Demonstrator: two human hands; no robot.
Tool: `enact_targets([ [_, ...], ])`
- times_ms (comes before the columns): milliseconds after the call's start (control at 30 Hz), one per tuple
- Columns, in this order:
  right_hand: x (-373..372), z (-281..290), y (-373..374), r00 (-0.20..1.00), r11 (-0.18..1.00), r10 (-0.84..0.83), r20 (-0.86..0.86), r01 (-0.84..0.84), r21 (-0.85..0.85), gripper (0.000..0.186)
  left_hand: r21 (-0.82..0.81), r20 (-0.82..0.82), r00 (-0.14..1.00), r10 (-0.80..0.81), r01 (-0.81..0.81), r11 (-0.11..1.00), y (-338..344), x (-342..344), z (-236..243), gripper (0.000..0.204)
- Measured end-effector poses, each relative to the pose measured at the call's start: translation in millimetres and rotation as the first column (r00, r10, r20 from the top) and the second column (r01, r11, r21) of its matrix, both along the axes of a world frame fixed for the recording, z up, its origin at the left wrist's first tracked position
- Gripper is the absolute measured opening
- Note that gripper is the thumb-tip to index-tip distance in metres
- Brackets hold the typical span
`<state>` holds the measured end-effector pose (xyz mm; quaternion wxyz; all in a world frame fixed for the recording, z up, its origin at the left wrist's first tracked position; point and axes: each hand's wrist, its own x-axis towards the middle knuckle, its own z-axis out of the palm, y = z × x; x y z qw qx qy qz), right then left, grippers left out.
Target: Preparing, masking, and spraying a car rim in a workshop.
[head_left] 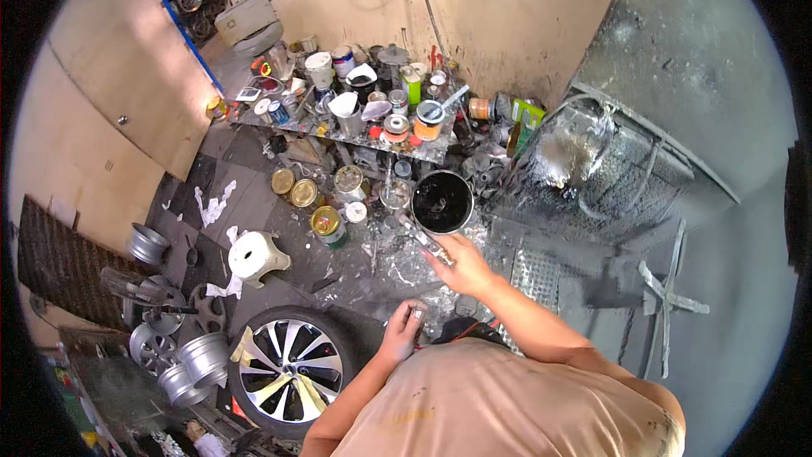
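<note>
My right hand (459,264) is closed on a metal spray gun (425,235), held out ahead of me at centre; its large round cup (441,203) shows a dark, glossy inside. My left hand (399,332) is low, near my body, with fingers curled round a small greyish object (416,314) that I cannot make out clearly. Below left of it lies a tyre on a silver alloy wheel (288,368), with pale yellow strips over some spokes.
A cluttered bench (296,125) ahead holds several cans and cups. Several gold-lidded tins (304,192), a white stool (254,258) and silver rims (203,360) stand on the left floor. To the right are a spattered grey booth (702,161) and a metal cross stand (672,300).
</note>
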<state>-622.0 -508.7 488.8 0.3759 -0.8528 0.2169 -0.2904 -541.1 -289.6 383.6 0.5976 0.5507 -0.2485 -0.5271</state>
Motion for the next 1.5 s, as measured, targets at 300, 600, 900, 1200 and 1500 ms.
enact_targets([
  [300, -32.7, -14.3, -45.1, 0.998, 0.987, 0.02, 0.057, -0.029, 0.16, 0.052, 0.085, -0.089, 0.981, 0.175, -0.167, 0.982, -27.8, -10.1, -8.9, 0.014],
  [600, -47.9, -30.6, -127.4, 0.987, 0.977, 0.059, 0.148, -0.087, 0.192, 0.048, 0.231, -0.13, 0.952, 0.276, -0.242, 0.942, -55.8, -22.2, 16.7, 0.037],
  [900, -40.2, -13.4, -177.1, 0.945, 0.982, 0.07, 0.319, -0.12, 0.142, 0.027, 0.321, -0.085, 0.917, 0.391, -0.346, 0.881, -99.3, -61.2, 45.6, 0.037],
  [1200, -33.9, -1.1, -189.1, 0.958, 0.981, 0.043, 0.283, -0.094, 0.17, 0.033, 0.302, -0.001, 0.92, 0.392, -0.373, 0.877, -111.3, -58.7, 39.4, 0.032],
  [1500, -57.3, -38.8, -185.9, 0.976, 0.974, -0.198, 0.095, 0.185, 0.129, 0.064, 0.134, 0.067, 0.975, 0.213, -0.22, 0.966, -140.1, -33.8, 41.0, 0.022],
])
